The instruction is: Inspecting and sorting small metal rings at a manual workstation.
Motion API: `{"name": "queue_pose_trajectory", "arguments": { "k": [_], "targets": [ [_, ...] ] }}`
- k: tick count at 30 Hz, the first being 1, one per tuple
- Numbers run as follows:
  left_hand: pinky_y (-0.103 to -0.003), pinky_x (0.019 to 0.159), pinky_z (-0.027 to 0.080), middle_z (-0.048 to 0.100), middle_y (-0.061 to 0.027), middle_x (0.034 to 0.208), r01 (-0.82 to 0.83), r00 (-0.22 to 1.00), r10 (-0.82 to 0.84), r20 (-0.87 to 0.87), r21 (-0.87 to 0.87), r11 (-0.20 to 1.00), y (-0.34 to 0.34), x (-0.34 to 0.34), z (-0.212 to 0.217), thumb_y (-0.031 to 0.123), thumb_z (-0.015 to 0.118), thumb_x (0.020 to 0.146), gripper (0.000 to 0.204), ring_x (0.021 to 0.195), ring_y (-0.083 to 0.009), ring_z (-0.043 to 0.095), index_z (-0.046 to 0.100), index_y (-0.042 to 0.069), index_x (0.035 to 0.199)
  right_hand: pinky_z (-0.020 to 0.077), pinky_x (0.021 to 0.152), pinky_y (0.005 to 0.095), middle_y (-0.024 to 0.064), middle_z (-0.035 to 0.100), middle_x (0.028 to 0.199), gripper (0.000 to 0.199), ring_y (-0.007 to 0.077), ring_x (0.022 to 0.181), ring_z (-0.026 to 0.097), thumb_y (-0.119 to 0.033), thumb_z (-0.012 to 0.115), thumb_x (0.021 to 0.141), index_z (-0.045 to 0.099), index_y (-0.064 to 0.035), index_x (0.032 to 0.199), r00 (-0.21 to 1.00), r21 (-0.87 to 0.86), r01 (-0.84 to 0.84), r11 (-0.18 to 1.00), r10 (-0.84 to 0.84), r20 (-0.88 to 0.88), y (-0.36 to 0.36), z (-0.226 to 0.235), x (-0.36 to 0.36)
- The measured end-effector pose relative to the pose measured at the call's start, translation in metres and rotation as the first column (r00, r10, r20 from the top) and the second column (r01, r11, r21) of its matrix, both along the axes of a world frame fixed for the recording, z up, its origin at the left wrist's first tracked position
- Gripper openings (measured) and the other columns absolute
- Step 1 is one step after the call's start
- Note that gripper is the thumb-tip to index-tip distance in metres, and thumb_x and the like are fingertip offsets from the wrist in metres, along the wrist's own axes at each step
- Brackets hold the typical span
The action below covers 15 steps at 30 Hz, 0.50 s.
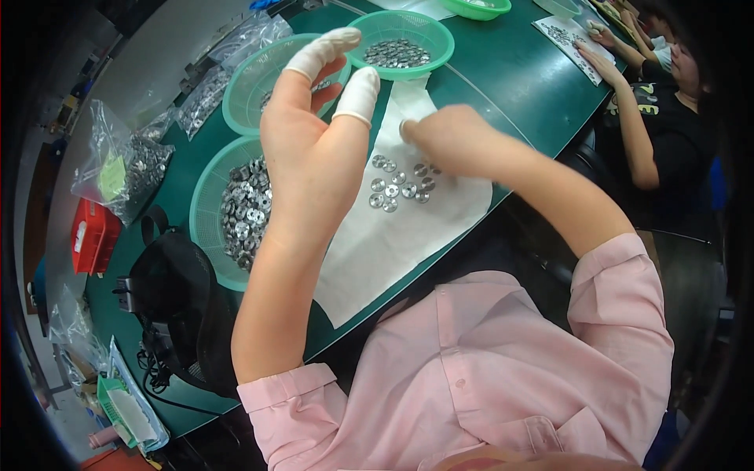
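Note:
My left hand (310, 161) is raised above the green baskets, with white finger cots on the thumb and index finger. Its thumb and index finger stand apart, with nothing visible between them. My right hand (457, 141), slightly blurred, hovers over the far part of a white cloth (365, 263). The fingers are curled in, and whatever they may hold is hidden. Below and beside it, several small round metal discs with center holes (392, 191) lie spread on the cloth. A green mesh basket (206, 192) left of my left forearm holds a heap of similar discs.
Two more green baskets, one at the far side (446, 56) and one behind my left hand (242, 98), hold metal parts. Clear bags (126, 169) of parts, a red bin (94, 235) and a black bag (177, 306) are at left. A co-worker (660, 118) works at right.

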<state>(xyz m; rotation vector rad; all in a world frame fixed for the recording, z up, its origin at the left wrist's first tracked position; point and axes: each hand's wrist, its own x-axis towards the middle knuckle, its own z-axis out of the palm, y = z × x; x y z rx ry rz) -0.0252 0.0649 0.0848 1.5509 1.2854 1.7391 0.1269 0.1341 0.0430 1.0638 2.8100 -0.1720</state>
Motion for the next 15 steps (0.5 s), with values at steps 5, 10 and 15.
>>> {"name": "queue_pose_trajectory", "arguments": {
  "k": [5, 10, 15],
  "targets": [
    [-0.029, 0.088, 0.041, 0.056, -0.0096, 0.109, -0.008, 1.000, 0.010, -0.024, 0.061, 0.998, -0.010, -0.011, 0.003, 0.007, 0.058, 0.081, 0.032, 0.103, -0.0184, 0.051, 0.054, 0.000, 0.111, 0.0468, 0.057, 0.0408, 0.0149, 0.060, 0.068, 0.014, 0.0308, 0.066, 0.061, -0.010, 0.047, 0.079, 0.052, -0.0012, 0.088, 0.988, 0.097, -0.101, 0.990, 0.088, 0.127, -0.020, -0.002, -0.015],
    [-0.029, 0.089, 0.037, 0.052, -0.0100, 0.110, 0.028, 0.990, -0.007, 0.138, -0.151, 0.988, -0.030, 0.000, 0.031, 0.001, 0.057, 0.080, 0.038, 0.103, -0.0172, 0.049, 0.046, -0.002, 0.117, 0.0467, 0.061, 0.0389, 0.0147, 0.061, 0.072, 0.015, 0.0312, 0.071, 0.061, -0.007, 0.046, 0.079, 0.053, -0.0008, 0.091, 0.994, -0.046, -0.028, 0.999, 0.032, 0.103, -0.008, -0.007, -0.010],
    [-0.028, 0.088, 0.038, 0.052, -0.0101, 0.111, 0.015, 0.995, 0.001, 0.102, -0.156, 0.988, -0.030, 0.005, 0.033, -0.001, 0.057, 0.080, 0.038, 0.103, -0.0168, 0.049, 0.046, -0.002, 0.116, 0.0474, 0.057, 0.0381, 0.0137, 0.060, 0.071, 0.012, 0.0289, 0.070, 0.061, -0.002, 0.053, 0.073, 0.053, -0.0008, 0.086, 0.999, -0.065, 0.033, 0.997, -0.033, -0.011, -0.001, -0.010, -0.009]
  ]
}}
